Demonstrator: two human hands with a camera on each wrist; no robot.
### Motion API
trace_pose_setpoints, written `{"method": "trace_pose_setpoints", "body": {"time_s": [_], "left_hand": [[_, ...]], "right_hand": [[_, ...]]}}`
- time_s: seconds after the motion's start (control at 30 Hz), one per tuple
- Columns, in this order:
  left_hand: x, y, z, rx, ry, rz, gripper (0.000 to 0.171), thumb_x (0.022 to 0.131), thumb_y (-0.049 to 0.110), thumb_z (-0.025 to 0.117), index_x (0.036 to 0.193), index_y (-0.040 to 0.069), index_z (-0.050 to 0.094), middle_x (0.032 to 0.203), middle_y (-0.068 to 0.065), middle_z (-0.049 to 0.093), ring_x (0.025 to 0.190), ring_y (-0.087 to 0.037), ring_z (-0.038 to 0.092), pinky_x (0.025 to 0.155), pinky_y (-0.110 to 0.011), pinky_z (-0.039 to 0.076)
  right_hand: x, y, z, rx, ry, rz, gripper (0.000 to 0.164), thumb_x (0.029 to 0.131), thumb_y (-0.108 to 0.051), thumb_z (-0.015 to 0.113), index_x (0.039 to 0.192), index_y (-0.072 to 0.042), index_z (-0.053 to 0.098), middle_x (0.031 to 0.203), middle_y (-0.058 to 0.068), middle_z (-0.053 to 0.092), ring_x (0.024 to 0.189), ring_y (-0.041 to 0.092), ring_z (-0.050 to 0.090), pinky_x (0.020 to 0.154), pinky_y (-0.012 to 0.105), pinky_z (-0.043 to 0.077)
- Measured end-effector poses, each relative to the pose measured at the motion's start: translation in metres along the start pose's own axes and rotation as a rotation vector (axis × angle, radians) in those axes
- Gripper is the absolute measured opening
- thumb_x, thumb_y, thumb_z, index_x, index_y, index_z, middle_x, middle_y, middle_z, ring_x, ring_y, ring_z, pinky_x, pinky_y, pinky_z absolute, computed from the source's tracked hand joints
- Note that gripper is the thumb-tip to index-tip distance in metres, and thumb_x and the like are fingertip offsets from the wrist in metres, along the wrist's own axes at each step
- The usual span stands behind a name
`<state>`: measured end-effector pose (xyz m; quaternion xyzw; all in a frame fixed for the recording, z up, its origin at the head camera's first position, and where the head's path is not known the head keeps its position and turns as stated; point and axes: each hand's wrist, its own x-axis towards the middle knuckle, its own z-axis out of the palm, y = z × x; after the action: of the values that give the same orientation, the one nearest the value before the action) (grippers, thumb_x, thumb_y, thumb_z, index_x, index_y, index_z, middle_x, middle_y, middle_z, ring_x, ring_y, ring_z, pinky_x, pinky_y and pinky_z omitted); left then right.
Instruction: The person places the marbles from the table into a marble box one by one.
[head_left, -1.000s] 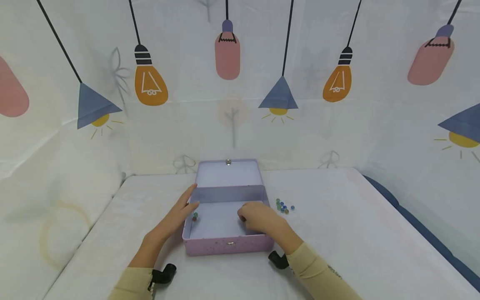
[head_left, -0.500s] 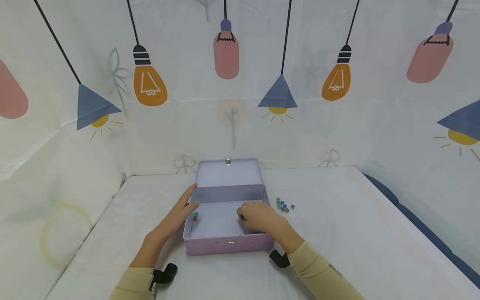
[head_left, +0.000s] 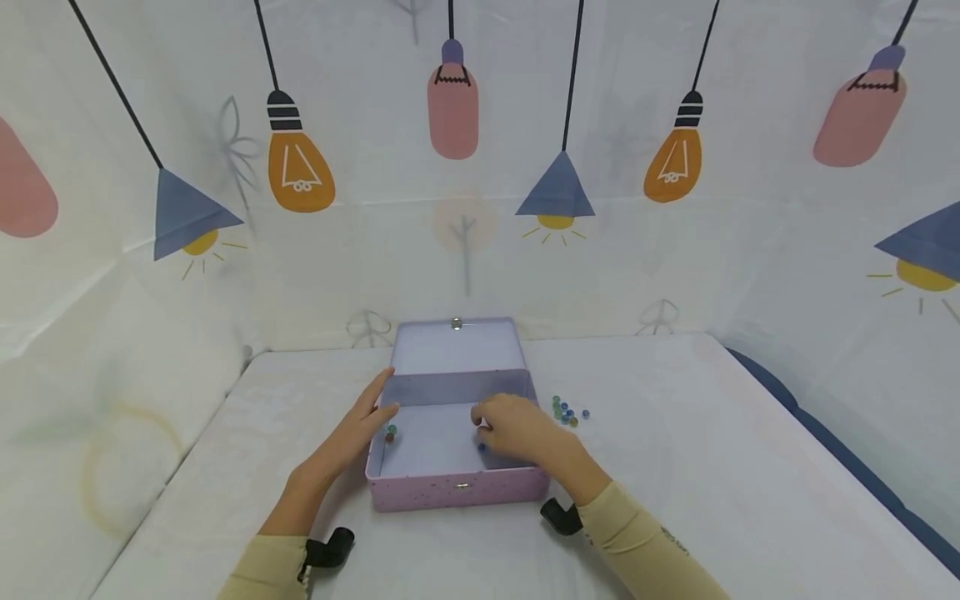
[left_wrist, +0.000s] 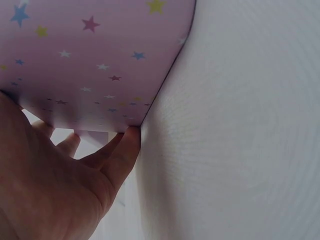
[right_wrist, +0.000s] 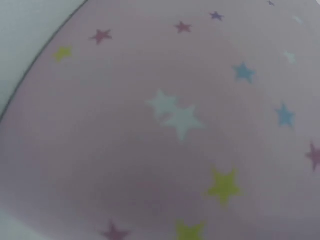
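A pale purple tin box [head_left: 420, 493] with its lid [head_left: 459, 348] raised stands in the middle of the table. My left hand [head_left: 348, 437] rests along its left side with straight fingers, the thumb reaching over the rim; in the left wrist view the fingers [left_wrist: 122, 155] touch the star-patterned wall. Inside the box, near its right side, my right hand [head_left: 513, 427] hovers with bent fingers and a gap between thumb and forefinger. A dark blue marble [head_left: 482, 447] lies on the box floor just below them. Green and brown marbles [head_left: 391, 434] lie at the left inside wall.
To the right of the box, several green, blue and amber marbles [head_left: 566, 412] lie in a loose group on the white tablecloth [head_left: 660, 467]. A white sheet printed with lamps [head_left: 495, 275] hangs behind the table.
The right hand has lifted slightly and its thumb and forefinger have parted. The blue marble now shows on the box floor beneath them. The left hand has stayed in place.
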<state>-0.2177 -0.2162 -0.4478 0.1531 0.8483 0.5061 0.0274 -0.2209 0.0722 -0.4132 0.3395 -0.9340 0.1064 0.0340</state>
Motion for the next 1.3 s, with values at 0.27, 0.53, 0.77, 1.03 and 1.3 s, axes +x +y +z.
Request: {"method": "trace_pose_setpoints", "body": {"time_s": [0.27, 0.53, 0.77, 1.03, 1.3], "left_hand": [[0.0, 0.002, 0.0, 0.003, 0.002, 0.004, 0.068, 0.106, 0.033, 0.043, 0.161, 0.021, 0.007, 0.169, -0.01, 0.002, 0.156, -0.038, -0.001, 0.124, -0.062, 0.006], [0.0, 0.006, 0.0, -0.004, 0.003, 0.002, 0.067, 0.106, 0.029, 0.043, 0.161, 0.022, 0.007, 0.169, -0.009, 0.002, 0.156, -0.036, -0.001, 0.125, -0.061, 0.006], [0.0, 0.004, 0.0, -0.004, 0.005, 0.007, 0.067, 0.105, 0.03, 0.043, 0.161, 0.021, 0.008, 0.169, -0.01, 0.003, 0.156, -0.037, -0.001, 0.124, -0.061, 0.007], [-0.001, 0.004, 0.001, -0.008, 0.002, -0.005, 0.067, 0.105, 0.029, 0.044, 0.161, 0.023, 0.008, 0.169, -0.009, 0.002, 0.156, -0.036, -0.001, 0.124, -0.061, 0.007], [-0.002, 0.005, 0.0, -0.011, 0.003, 0.004, 0.068, 0.105, 0.031, 0.044, 0.161, 0.022, 0.006, 0.169, -0.009, 0.003, 0.156, -0.037, 0.0, 0.124, -0.063, 0.008]], "right_hand": [[-0.001, 0.0, -0.006, -0.011, 0.07, -0.002, 0.013, 0.094, -0.015, 0.065, 0.102, -0.01, 0.074, 0.092, -0.002, 0.072, 0.082, 0.011, 0.065, 0.073, 0.026, 0.056], [-0.007, 0.001, -0.023, 0.029, 0.087, 0.05, 0.015, 0.095, -0.014, 0.063, 0.106, -0.009, 0.073, 0.095, -0.001, 0.072, 0.084, 0.011, 0.063, 0.072, 0.027, 0.055], [-0.009, 0.006, -0.029, 0.035, 0.092, 0.06, 0.016, 0.095, -0.013, 0.062, 0.106, -0.008, 0.073, 0.095, -0.001, 0.071, 0.083, 0.01, 0.061, 0.073, 0.029, 0.054], [-0.011, 0.014, -0.035, 0.054, 0.11, 0.12, 0.013, 0.094, -0.012, 0.063, 0.103, -0.012, 0.073, 0.092, -0.002, 0.07, 0.081, 0.01, 0.059, 0.073, 0.03, 0.053], [-0.011, 0.024, -0.039, 0.089, 0.141, 0.111, 0.017, 0.092, -0.008, 0.061, 0.104, -0.009, 0.073, 0.092, 0.0, 0.07, 0.078, 0.01, 0.057, 0.07, 0.029, 0.052]]}}
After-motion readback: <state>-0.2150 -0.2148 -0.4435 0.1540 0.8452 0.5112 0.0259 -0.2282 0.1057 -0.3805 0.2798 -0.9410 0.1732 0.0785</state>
